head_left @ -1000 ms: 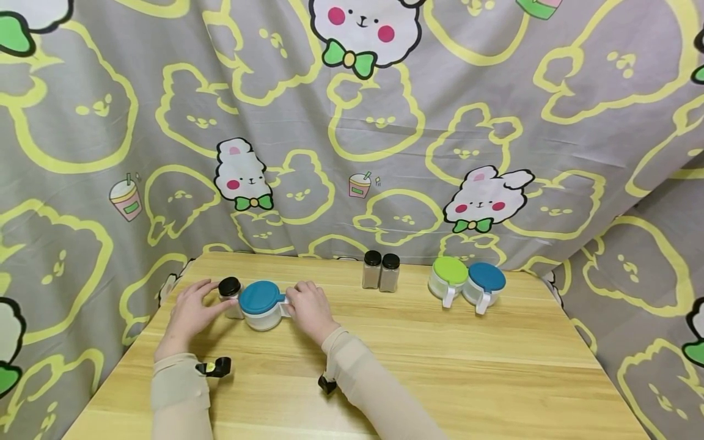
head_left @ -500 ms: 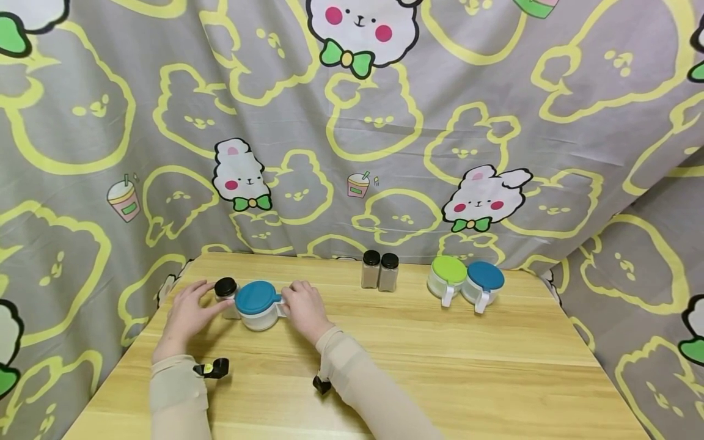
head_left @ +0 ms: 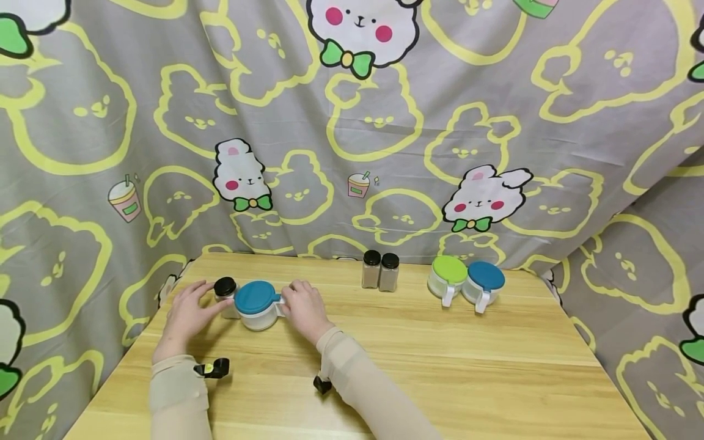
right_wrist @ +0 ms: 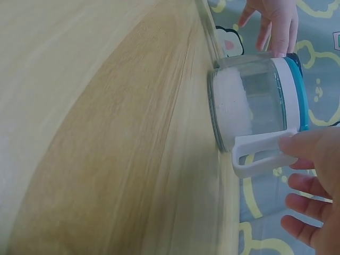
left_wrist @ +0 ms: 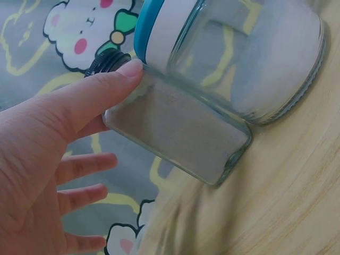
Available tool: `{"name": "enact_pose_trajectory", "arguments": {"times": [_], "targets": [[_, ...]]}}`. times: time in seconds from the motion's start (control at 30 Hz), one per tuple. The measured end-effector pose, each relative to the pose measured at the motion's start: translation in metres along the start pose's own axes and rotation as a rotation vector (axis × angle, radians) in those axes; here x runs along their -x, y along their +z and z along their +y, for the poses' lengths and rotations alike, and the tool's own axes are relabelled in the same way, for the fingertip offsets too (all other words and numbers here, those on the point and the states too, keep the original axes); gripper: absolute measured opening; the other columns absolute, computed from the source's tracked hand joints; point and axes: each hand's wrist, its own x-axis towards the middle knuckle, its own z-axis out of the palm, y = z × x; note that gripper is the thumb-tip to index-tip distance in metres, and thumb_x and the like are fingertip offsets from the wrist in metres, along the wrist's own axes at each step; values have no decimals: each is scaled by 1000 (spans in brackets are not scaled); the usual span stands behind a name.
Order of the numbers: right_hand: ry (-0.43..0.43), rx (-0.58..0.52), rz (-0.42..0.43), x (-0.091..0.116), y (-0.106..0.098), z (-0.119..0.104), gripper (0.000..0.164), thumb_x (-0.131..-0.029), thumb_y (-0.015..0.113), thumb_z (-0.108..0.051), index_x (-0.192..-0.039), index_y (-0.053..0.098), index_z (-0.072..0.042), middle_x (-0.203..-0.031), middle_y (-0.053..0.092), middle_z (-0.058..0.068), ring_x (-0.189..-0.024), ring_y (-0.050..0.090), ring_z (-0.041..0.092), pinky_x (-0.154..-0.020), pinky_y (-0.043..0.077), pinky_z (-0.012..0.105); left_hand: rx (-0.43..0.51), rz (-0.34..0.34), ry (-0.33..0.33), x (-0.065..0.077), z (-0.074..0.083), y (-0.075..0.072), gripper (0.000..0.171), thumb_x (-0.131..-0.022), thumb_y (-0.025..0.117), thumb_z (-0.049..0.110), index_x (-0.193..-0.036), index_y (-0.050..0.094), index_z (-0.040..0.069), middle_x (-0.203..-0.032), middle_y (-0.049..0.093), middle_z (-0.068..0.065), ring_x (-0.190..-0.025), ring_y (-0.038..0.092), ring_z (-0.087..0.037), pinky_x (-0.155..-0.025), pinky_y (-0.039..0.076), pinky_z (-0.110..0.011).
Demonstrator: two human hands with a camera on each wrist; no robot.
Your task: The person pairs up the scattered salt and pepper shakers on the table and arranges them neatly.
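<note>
My left hand (head_left: 189, 315) pinches a square glass spice jar (left_wrist: 178, 130) near its neck, between thumb and forefinger; the other fingers are spread apart. That jar has a black cap (head_left: 225, 287) and greyish contents. Close against its right side stands a round glass seasoning jar (head_left: 258, 319) with a blue lid (head_left: 255, 296), partly filled with something white. The white handle (right_wrist: 260, 154) of the seasoning jar is pinched by the thumb and forefinger of my right hand (head_left: 305, 310). Both jars stand upright on the wooden table (head_left: 440, 366).
Farther back, two black-capped spice jars (head_left: 371, 275) (head_left: 388, 278) stand side by side. To their right are a green-lidded seasoning jar (head_left: 448, 272) and another blue-lidded one (head_left: 485, 278), handles facing forward. A patterned curtain (head_left: 308, 122) hangs behind the table.
Both jars and my right hand have shifted slightly left since a second ago. Over the last half second hardly anything has moved.
</note>
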Motion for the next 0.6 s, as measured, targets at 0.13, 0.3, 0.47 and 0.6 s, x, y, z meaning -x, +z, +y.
{"name": "enact_pose_trajectory", "arguments": {"times": [0.13,0.3,0.47,0.6], "targets": [[11,-3,-23,2,-3,1,19,-93,64,-38,-103,67,-22,-109,64,-3,-99,60,15,-79,50,29,-12,-5,-1,0,0,0,88,-86,61,62,-143,42,-2,-150,32,-32,-135,24,-58,-102,23,-76],[28,-3,-60,4,-5,2,24,-95,61,-42,-108,67,-23,-111,63,-3,-103,59,16,-81,49,30,-27,-11,-4,-1,2,-2,87,-86,60,63,-144,42,1,-151,31,-31,-135,24,-58,-100,23,-77],[41,-12,-58,7,-6,6,29,-94,60,-45,-111,67,-23,-113,63,-3,-106,58,17,-84,48,32,-28,19,21,1,5,-7,83,-86,62,62,-144,44,4,-149,34,-32,-135,26,-57,-103,20,-76],[26,0,-20,10,-9,10,30,-92,64,-44,-111,68,-22,-113,64,-2,-104,60,17,-83,50,33,-32,81,73,3,8,-12,80,-85,65,58,-140,48,3,-144,39,-34,-132,31,-56,-113,11,-70]]}}
